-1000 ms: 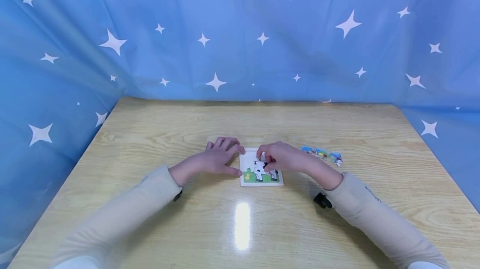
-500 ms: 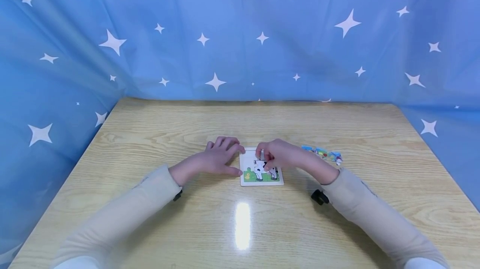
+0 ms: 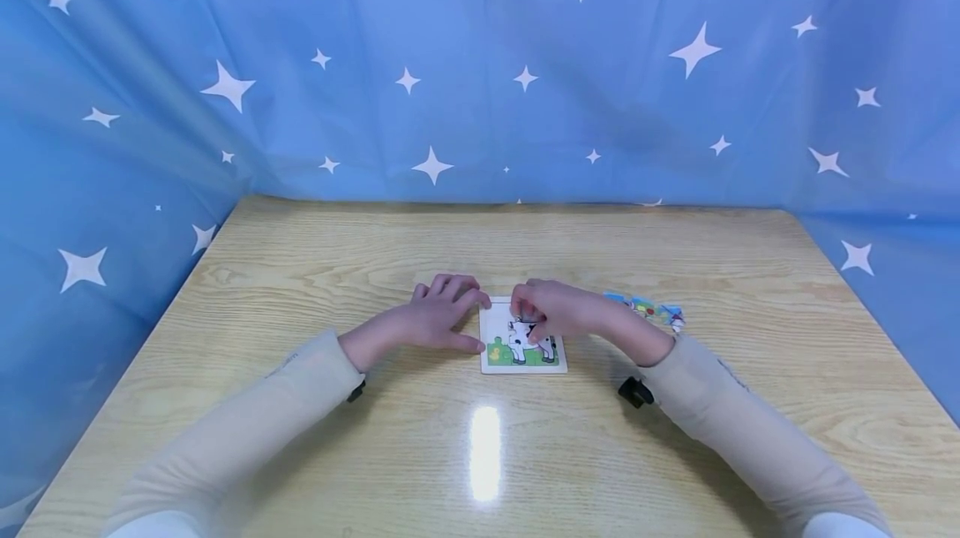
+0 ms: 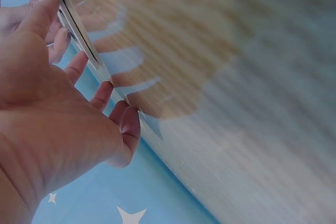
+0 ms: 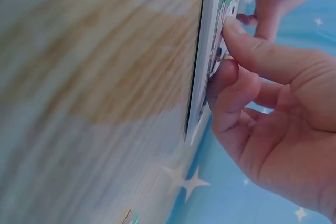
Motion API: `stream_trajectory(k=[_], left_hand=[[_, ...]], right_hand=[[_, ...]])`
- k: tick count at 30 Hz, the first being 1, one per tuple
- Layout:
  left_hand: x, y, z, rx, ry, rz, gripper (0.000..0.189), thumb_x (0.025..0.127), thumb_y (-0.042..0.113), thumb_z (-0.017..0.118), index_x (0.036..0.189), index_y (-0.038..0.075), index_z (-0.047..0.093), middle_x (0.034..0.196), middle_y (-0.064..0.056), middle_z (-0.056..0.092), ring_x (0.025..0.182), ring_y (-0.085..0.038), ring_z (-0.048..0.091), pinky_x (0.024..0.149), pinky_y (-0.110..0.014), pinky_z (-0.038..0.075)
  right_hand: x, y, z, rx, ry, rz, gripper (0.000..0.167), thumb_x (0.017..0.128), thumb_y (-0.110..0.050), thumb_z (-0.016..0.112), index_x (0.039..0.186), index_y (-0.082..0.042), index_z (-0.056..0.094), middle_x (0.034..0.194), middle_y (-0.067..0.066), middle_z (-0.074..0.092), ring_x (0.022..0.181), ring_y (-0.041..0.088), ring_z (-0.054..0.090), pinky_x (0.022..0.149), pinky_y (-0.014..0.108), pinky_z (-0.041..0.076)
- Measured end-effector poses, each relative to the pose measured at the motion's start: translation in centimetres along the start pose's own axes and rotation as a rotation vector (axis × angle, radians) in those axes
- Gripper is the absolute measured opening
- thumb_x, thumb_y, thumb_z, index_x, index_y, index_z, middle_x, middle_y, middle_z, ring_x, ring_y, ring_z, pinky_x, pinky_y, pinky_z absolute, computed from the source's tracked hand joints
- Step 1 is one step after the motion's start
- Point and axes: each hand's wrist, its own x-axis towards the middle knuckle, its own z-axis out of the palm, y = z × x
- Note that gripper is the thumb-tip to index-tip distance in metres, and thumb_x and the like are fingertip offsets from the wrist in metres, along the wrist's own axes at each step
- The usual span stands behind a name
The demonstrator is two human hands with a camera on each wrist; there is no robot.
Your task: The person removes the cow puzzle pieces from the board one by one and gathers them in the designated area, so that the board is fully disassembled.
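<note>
A small jigsaw board (image 3: 497,321) with a white rim lies flat on the table; its picture shows a cow on green grass and a yellow chick. My left hand (image 3: 442,321) is spread beside it, thumb and index fingertips touching its left edge. Over the board's upper right part, my right hand (image 3: 558,309) has curled fingers. In the right wrist view its thumb presses near the cow picture, and the thin edge of a puzzle piece (image 5: 227,57) shows between thumb and fingers. Most of that piece is hidden by the fingers.
Several loose colourful puzzle pieces (image 3: 652,310) lie right of the board, partly behind the right wrist. The wooden table (image 3: 337,455) extends all around. A blue cloth (image 3: 480,104) with white stars hangs at the back and sides.
The right hand and forearm have shifted slightly left, with the fingers still over the board's upper part. The left hand and the board have kept their places.
</note>
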Motion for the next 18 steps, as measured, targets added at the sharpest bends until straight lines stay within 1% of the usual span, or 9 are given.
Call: stream_trajectory(k=[5,7,12,15,18], left_hand=[[0.0,0.0,0.1,0.005,0.001,-0.004,0.062,0.107,0.043,0.074,0.156,0.016,0.046,0.173,-0.019,0.027,0.158,-0.047,0.021,0.113,-0.065,0.029],[0.0,-0.1,0.1,0.007,0.0,-0.005,0.062,0.107,0.043,0.074,0.156,0.016,0.046,0.173,-0.019,0.026,0.158,-0.047,0.02,0.113,-0.065,0.029],[0.1,-0.3,0.2,0.009,0.0,-0.007,0.062,0.107,0.042,0.073,0.156,0.016,0.046,0.173,-0.019,0.026,0.158,-0.047,0.02,0.113,-0.065,0.028],[0.1,-0.3,0.2,0.01,-0.004,-0.007,0.062,0.107,0.043,0.073,0.156,0.016,0.046,0.174,-0.019,0.026,0.158,-0.047,0.02,0.113,-0.065,0.028],[0.2,-0.2,0.2,0.012,-0.006,-0.006,0.062,0.107,0.043,0.073,0.156,0.016,0.046,0.174,-0.019,0.025,0.158,-0.046,0.02,0.113,-0.065,0.028]], right_hand=[[-0.3,-0.1,0.1,0.009,0.007,-0.013,0.031,0.098,-0.001,0.083,0.118,-0.004,0.06,0.106,0.007,0.063,0.092,0.019,0.059,0.088,0.035,0.053],[-0.5,-0.1,0.2,0.003,0.012,-0.023,0.032,0.098,-0.002,0.083,0.119,-0.003,0.059,0.105,0.007,0.065,0.09,0.019,0.06,0.087,0.035,0.053],[-0.9,-0.3,0.3,0.0,0.047,-0.056,0.033,0.097,-0.001,0.084,0.118,-0.004,0.059,0.099,0.005,0.064,0.08,0.015,0.056,0.078,0.031,0.051],[-1.0,-0.4,0.5,0.01,0.08,-0.083,0.032,0.097,0.0,0.084,0.116,-0.006,0.058,0.094,0.003,0.062,0.076,0.013,0.052,0.076,0.03,0.048],[-1.3,-0.4,0.5,0.018,0.121,-0.137,0.027,0.099,0.002,0.081,0.112,-0.006,0.058,0.09,0.002,0.061,0.076,0.013,0.051,0.074,0.031,0.048]])
